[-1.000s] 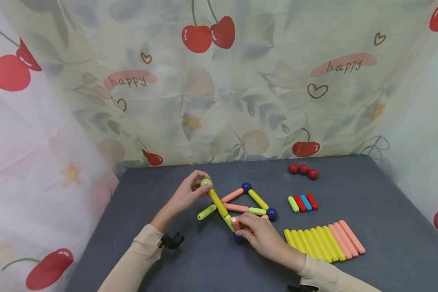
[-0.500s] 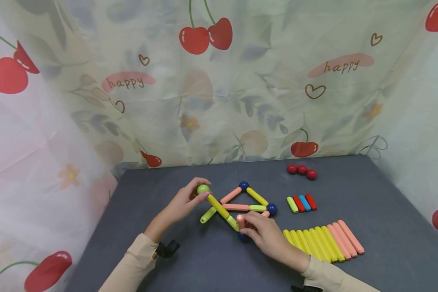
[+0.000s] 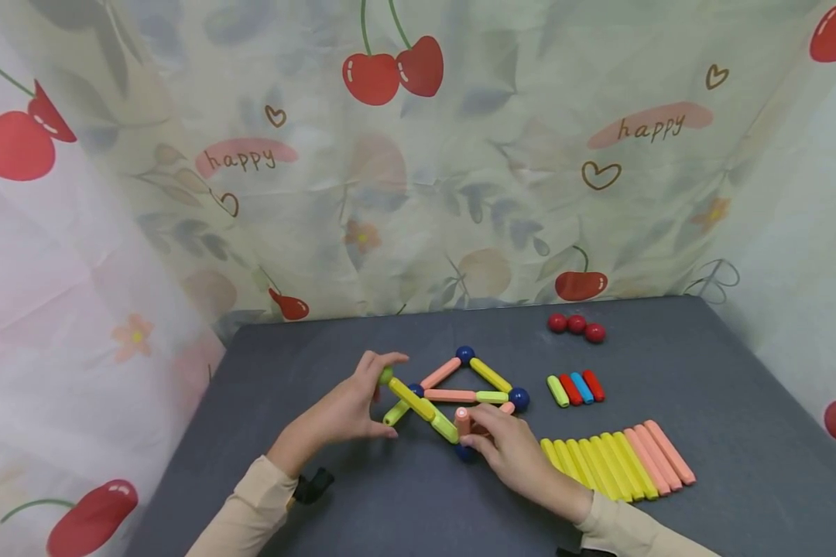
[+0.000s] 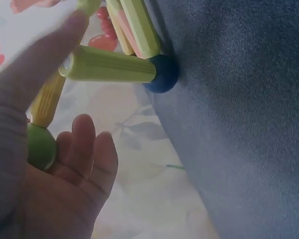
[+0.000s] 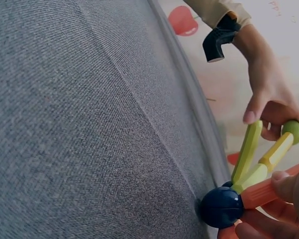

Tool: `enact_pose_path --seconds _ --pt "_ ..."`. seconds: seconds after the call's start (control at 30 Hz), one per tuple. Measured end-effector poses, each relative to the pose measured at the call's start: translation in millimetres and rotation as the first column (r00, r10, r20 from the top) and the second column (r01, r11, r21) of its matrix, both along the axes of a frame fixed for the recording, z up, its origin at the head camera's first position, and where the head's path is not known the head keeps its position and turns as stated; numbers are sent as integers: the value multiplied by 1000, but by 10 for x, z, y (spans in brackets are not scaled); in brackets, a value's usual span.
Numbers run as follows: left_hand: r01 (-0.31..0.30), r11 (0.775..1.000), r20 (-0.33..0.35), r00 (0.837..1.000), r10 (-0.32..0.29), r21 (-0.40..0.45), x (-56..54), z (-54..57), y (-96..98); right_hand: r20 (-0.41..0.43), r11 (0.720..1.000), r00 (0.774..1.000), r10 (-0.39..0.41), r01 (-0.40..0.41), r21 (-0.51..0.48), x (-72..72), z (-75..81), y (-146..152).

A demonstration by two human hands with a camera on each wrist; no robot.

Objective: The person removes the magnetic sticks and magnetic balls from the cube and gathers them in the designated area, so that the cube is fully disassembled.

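Note:
My right hand (image 3: 515,452) pinches an upright pink magnetic stick (image 3: 463,422), whose lower end meets a dark blue ball (image 5: 222,207). From that ball a lime stick (image 3: 444,427) and a yellow stick (image 3: 411,398) slant up leftward to a green ball (image 3: 385,375). My left hand (image 3: 344,402) has thumb and fingers spread around the green ball, which lies against the inner fingers in the left wrist view. Its thumb is close to the free end of another lime stick (image 4: 112,66); contact is unclear. Pink, yellow and lime sticks with blue balls form a triangle (image 3: 449,395) behind.
A row of yellow and pink sticks (image 3: 599,466) lies right of my right hand. Behind it are several short sticks (image 3: 576,388) in lime, red and blue. Red balls (image 3: 576,324) sit near the table's back edge, before a cherry-print curtain (image 3: 418,193).
My left hand has loosened from the green ball and spread its fingers, shifting lower. The green ball end has dropped lower. My right hand still pinches the pink stick, moved slightly rightward.

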State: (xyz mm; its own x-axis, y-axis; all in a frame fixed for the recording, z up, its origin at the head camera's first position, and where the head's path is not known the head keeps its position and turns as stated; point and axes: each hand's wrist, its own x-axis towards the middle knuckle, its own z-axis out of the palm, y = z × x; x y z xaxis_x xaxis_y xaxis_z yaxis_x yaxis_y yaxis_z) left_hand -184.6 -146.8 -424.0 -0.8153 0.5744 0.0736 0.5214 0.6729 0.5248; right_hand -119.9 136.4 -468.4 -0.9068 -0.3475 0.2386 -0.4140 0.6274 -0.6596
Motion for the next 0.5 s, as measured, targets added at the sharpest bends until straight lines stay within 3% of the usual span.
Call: enact_pose_path --seconds 0.33,0.5 --pt "44 998 -14 999 -44 33 -41 60 21 -24 1000 999 -24 24 -13 -19 0 5" --pt "70 997 -45 997 -69 35 -66 66 48 96 997 995 -14 21 -76 -28 48 52"
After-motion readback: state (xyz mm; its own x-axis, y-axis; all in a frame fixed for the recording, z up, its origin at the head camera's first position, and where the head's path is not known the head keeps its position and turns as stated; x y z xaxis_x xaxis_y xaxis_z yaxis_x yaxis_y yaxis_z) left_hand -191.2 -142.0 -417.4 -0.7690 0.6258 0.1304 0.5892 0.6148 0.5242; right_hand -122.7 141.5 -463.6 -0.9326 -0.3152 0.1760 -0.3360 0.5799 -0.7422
